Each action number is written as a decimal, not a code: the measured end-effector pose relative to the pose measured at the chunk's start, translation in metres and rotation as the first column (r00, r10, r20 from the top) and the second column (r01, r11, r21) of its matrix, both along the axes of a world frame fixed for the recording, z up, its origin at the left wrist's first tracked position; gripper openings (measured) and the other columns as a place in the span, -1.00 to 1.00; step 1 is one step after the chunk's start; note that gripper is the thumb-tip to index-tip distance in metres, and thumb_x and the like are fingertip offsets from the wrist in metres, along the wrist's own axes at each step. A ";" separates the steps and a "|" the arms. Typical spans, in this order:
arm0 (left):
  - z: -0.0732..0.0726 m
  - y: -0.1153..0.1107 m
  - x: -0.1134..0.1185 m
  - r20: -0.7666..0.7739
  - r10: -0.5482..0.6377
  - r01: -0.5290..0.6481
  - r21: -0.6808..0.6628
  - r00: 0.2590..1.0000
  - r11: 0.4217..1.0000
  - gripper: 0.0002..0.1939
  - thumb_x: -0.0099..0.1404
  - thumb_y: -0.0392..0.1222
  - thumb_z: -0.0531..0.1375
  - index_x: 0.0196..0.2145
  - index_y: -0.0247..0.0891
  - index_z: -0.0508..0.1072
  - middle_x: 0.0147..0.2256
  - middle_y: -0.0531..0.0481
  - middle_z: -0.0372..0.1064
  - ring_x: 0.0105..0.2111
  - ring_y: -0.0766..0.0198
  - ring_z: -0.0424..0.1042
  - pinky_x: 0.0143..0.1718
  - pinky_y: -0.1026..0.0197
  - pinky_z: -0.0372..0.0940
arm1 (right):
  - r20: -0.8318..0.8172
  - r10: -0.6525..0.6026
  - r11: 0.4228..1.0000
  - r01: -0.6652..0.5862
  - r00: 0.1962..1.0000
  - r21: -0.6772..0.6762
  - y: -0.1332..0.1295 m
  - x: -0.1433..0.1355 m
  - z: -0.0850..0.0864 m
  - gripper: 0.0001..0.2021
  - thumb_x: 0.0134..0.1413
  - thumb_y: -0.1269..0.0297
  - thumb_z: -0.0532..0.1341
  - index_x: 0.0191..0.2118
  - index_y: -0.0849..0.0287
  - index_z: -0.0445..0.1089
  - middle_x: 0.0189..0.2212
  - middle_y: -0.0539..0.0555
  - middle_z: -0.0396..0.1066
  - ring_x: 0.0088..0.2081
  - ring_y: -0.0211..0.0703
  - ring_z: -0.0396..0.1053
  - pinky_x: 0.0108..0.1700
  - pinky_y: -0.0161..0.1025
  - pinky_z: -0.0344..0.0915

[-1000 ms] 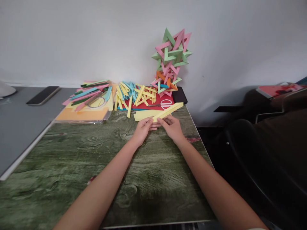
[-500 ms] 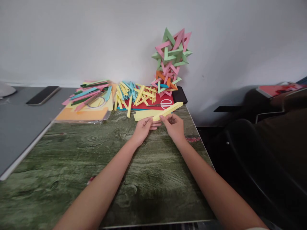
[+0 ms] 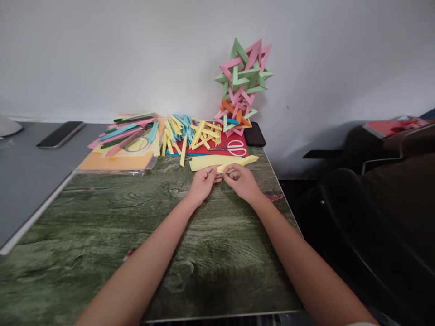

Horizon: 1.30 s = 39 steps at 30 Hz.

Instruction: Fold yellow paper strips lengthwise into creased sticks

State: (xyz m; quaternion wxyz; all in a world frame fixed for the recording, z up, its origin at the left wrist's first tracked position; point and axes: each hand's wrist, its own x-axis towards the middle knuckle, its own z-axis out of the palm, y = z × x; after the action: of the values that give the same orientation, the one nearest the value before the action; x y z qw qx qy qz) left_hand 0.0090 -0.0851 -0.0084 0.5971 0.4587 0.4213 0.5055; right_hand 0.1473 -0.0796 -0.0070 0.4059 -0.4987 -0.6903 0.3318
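Observation:
A folded yellow paper strip (image 3: 249, 160) is held between my two hands over the green wood-grain table. My left hand (image 3: 204, 182) pinches its near-left end with thumb and fingers. Close beside it, my right hand (image 3: 242, 181) has thumb and fingertips closed on the same strip, whose far end sticks out to the right behind the knuckles. The middle of the strip is partly hidden by my fingers. Just behind my hands lies a flat yellow paper sheet (image 3: 207, 161). White-handled scissors (image 3: 235, 147) rest beyond it on red paper (image 3: 226, 140).
Yellow folded strips (image 3: 204, 134) and blue ones lie piled at the back. Left of them is a plastic packet (image 3: 117, 160) of coloured paper. Pink and green paper stars (image 3: 243, 79) rise against the wall, beside a black phone (image 3: 254, 134). Another phone (image 3: 61, 135) lies on the grey surface.
The strip's right end has dropped from a raised slant to nearly level. My right hand has turned and shifted slightly left, nearer my left hand, which stays almost still.

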 end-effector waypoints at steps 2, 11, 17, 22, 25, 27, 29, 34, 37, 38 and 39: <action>0.000 0.000 0.000 -0.005 -0.008 0.008 -0.001 1.000 1.000 -0.68 0.10 -0.07 0.15 -0.23 -0.31 0.43 -0.32 -0.07 0.46 -0.31 0.27 0.43 -0.18 0.15 0.29 | -0.031 0.042 0.998 -0.043 0.999 -0.033 0.001 0.001 0.000 -0.89 -0.12 0.24 0.12 -0.43 0.17 0.24 -0.80 -0.19 0.03 -0.73 -0.41 -0.07 -0.64 -0.40 -0.12; 0.002 -0.001 0.001 -0.013 0.001 -0.001 -0.006 1.000 1.000 -0.71 0.11 -0.09 0.14 -0.25 -0.32 0.44 -0.33 -0.06 0.46 -0.32 0.28 0.43 -0.19 0.16 0.30 | 0.083 0.041 0.999 -0.043 0.996 0.022 0.001 0.004 0.001 -0.88 -0.09 0.23 0.12 -0.40 0.14 0.29 -0.77 -0.17 0.12 -0.71 -0.38 0.02 -0.60 -0.41 -0.07; 0.003 0.000 0.000 0.008 -0.001 0.002 -0.018 1.000 1.000 -0.70 0.09 -0.06 0.15 -0.27 -0.32 0.44 -0.35 -0.06 0.46 -0.32 0.26 0.44 -0.18 0.15 0.29 | 0.215 -0.065 0.977 0.018 0.974 0.213 -0.005 0.003 0.006 -0.83 -0.03 0.22 0.09 -0.31 0.09 0.38 -0.76 -0.15 0.13 -0.68 -0.37 0.06 -0.52 -0.38 0.01; 0.006 -0.001 -0.001 0.049 0.003 0.000 -0.056 0.999 0.998 -0.70 0.08 -0.03 0.15 -0.32 -0.31 0.45 -0.35 -0.08 0.46 -0.31 0.25 0.43 -0.18 0.16 0.28 | 0.215 -0.058 0.974 0.007 0.975 0.227 -0.005 0.004 0.002 -0.78 -0.02 0.19 0.09 -0.29 0.06 0.44 -0.69 -0.06 0.27 -0.65 -0.33 0.11 -0.53 -0.35 0.03; 0.007 -0.002 -0.001 0.023 -0.011 0.011 -0.042 1.000 0.999 -0.71 0.06 -0.06 0.17 -0.31 -0.31 0.45 -0.34 -0.07 0.46 -0.30 0.25 0.43 -0.18 0.19 0.28 | 0.146 -0.040 0.983 0.012 0.988 0.184 -0.004 0.003 0.001 -0.78 -0.02 0.18 0.09 -0.29 0.06 0.43 -0.70 -0.07 0.25 -0.65 -0.33 0.10 -0.54 -0.35 0.02; 0.007 -0.002 0.000 0.004 -0.019 0.019 -0.031 1.000 0.999 -0.73 0.05 -0.10 0.18 -0.30 -0.31 0.45 -0.34 -0.06 0.46 -0.30 0.26 0.43 -0.19 0.20 0.28 | 0.065 -0.021 0.989 0.011 0.998 0.149 -0.004 0.001 0.002 -0.79 -0.04 0.18 0.10 -0.31 0.09 0.42 -0.74 -0.10 0.16 -0.68 -0.35 0.04 -0.56 -0.36 0.00; 0.008 -0.002 0.000 -0.001 -0.006 0.006 -0.035 1.000 0.999 -0.73 0.06 -0.12 0.18 -0.29 -0.31 0.44 -0.33 -0.06 0.46 -0.30 0.26 0.43 -0.20 0.21 0.29 | -0.060 -0.017 0.992 0.025 0.998 0.127 -0.004 -0.001 0.005 -0.83 -0.07 0.20 0.14 -0.32 0.11 0.36 -0.74 -0.14 0.10 -0.68 -0.37 0.01 -0.58 -0.37 0.00; 0.011 -0.003 -0.001 0.029 -0.052 0.054 -0.061 0.998 0.997 -0.71 0.11 -0.08 0.13 -0.26 -0.33 0.42 -0.27 -0.14 0.45 -0.25 0.20 0.43 -0.22 0.20 0.28 | -0.386 -0.154 0.975 0.203 0.910 0.091 -0.001 -0.003 0.010 -0.72 -0.22 0.24 0.25 -0.35 0.10 0.14 -0.64 -0.16 0.11 -0.62 -0.38 0.10 -0.56 -0.39 0.08; 0.012 -0.003 -0.002 0.030 -0.073 0.074 -0.055 0.997 0.996 -0.69 0.12 -0.06 0.12 -0.26 -0.33 0.42 -0.28 -0.17 0.45 -0.24 0.17 0.43 -0.22 0.19 0.28 | -0.419 -0.200 0.974 0.225 0.886 0.011 0.004 -0.001 0.006 -0.74 -0.25 0.18 0.26 -0.47 0.14 0.15 -0.64 -0.13 0.14 -0.61 -0.37 0.12 -0.55 -0.37 0.11; 0.012 -0.003 -0.003 0.027 -0.075 0.077 -0.052 0.997 0.996 -0.69 0.12 -0.05 0.12 -0.26 -0.33 0.42 -0.28 -0.16 0.46 -0.25 0.17 0.43 -0.23 0.19 0.28 | -0.400 -0.185 0.981 0.195 0.898 -0.014 0.006 0.000 0.004 -0.74 -0.25 0.16 0.26 -0.51 0.15 0.18 -0.64 -0.11 0.16 -0.61 -0.36 0.14 -0.55 -0.36 0.12; 0.012 -0.003 -0.003 0.022 -0.082 0.083 -0.049 0.996 0.995 -0.69 0.11 -0.05 0.13 -0.26 -0.33 0.42 -0.29 -0.16 0.46 -0.25 0.17 0.43 -0.23 0.19 0.28 | -0.376 -0.158 0.987 0.160 0.913 -0.028 0.007 0.001 0.001 -0.75 -0.25 0.15 0.26 -0.54 0.17 0.21 -0.65 -0.09 0.19 -0.60 -0.35 0.15 -0.55 -0.35 0.13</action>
State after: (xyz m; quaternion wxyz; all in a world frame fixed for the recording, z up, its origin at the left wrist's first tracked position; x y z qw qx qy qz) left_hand 0.0062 -0.0878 0.0033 0.6328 0.4556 0.4084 0.4745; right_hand 0.1478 -0.0727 -0.0055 0.5572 -0.4795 -0.5572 0.3862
